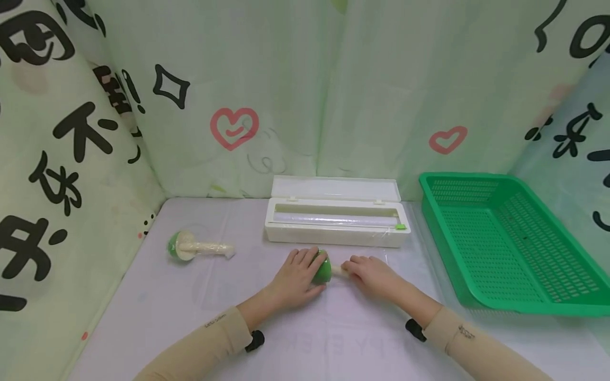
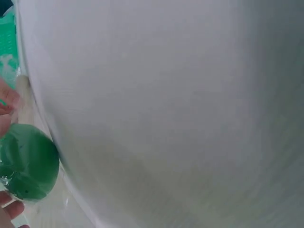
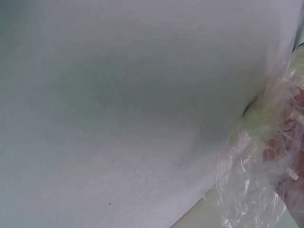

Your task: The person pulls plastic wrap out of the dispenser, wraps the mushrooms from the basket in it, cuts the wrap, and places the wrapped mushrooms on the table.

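Note:
A toy with a round green head (image 1: 323,269) and a cream handle (image 1: 337,270) lies on the white table in front of the cling film box. My left hand (image 1: 300,272) cups the green head, fingers curled over it. My right hand (image 1: 369,272) grips the handle end from the right. The left wrist view shows the green head (image 2: 26,161) under glossy film, with fingertips (image 2: 9,209) beside it. Crinkled clear cling film (image 3: 251,185) around the cream handle (image 3: 259,116) fills the right edge of the right wrist view, next to my fingers (image 3: 289,147).
A white cling film dispenser box (image 1: 335,218) stands with its lid up just behind the hands. A second green-headed toy (image 1: 190,246), wrapped in film, lies at the left. A green plastic basket (image 1: 505,241) sits at the right. Patterned curtains enclose the table.

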`<state>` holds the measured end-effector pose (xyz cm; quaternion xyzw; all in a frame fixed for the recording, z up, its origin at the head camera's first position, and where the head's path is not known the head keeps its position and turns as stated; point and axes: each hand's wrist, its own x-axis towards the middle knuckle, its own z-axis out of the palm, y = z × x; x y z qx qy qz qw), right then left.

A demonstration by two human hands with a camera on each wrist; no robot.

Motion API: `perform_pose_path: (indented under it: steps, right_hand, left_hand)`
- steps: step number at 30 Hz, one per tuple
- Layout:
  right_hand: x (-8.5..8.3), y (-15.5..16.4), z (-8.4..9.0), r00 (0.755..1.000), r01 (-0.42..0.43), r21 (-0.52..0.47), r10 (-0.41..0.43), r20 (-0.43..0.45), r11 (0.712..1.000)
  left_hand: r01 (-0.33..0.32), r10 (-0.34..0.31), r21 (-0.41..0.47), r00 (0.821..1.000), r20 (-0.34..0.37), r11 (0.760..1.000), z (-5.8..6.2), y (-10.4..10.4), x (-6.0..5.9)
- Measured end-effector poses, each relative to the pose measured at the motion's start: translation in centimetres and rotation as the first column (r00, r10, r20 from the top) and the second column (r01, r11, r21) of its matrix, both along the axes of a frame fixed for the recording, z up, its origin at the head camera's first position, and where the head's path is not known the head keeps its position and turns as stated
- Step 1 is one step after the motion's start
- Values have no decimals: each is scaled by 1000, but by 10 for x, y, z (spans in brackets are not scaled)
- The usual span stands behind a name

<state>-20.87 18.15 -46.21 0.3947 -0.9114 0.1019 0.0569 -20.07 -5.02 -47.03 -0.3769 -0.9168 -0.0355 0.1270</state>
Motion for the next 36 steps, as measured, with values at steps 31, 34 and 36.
perform_pose_path:
  steps: [31, 34, 36]
  right_hand:
    - [-17, -8, -1, 976, 4, -39, -13, -217, 999]
    - [-21, -11, 1, 978, -8, -20, 4, -210, 1000]
    - [-24, -12, 2, 979, -12, 6, 13, -205, 1000]
  left_hand:
    - [-61, 63, 39, 997, -54, 997, -6, 11, -16]
    - [-64, 66, 45, 997, -36, 997, -7, 11, -16]
    - [-63, 65, 59, 997, -31, 996, -8, 11, -16]
